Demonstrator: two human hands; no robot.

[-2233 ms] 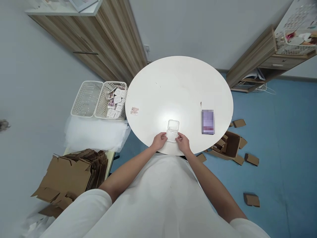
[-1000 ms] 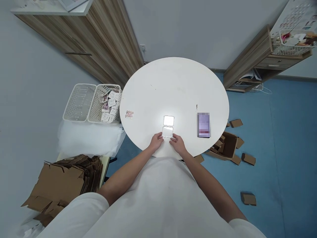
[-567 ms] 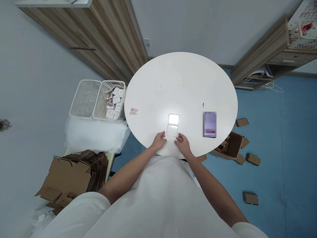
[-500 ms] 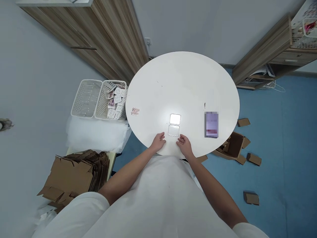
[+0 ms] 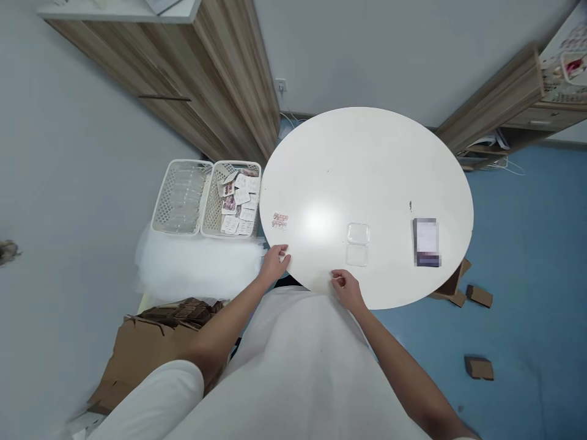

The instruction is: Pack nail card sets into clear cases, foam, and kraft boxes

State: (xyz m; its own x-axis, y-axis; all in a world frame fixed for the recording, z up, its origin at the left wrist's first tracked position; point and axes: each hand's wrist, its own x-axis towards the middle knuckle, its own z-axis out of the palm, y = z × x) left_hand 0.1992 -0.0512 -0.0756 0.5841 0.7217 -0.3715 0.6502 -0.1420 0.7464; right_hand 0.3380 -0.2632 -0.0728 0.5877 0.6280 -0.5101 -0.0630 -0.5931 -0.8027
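Note:
My left hand (image 5: 275, 261) is over the near-left edge of the white round table (image 5: 367, 165), empty, with thumb and fingers apart. Just beyond its fingertips lies a small sheet of pink, bead-like pieces (image 5: 279, 220). My right hand (image 5: 348, 288) hovers at the table's front edge, fingers loosely curled with a gap to the thumb and nothing visible between them. A clear plastic case (image 5: 357, 255) lies unfolded flat on the table, just past my right hand and not touched by it.
On the table's right rests a purple, blurred-out item (image 5: 427, 242). Left of the table stand a white basket of printed cards (image 5: 237, 205) and one of clear cases (image 5: 184, 198). Flattened cardboard (image 5: 147, 345) is stacked at lower left; small cartons (image 5: 479, 368) lie on the floor.
My view has shifted left. My left hand has moved away from the clear case toward the pink sheet. My right hand has drawn back from the case's near corner.

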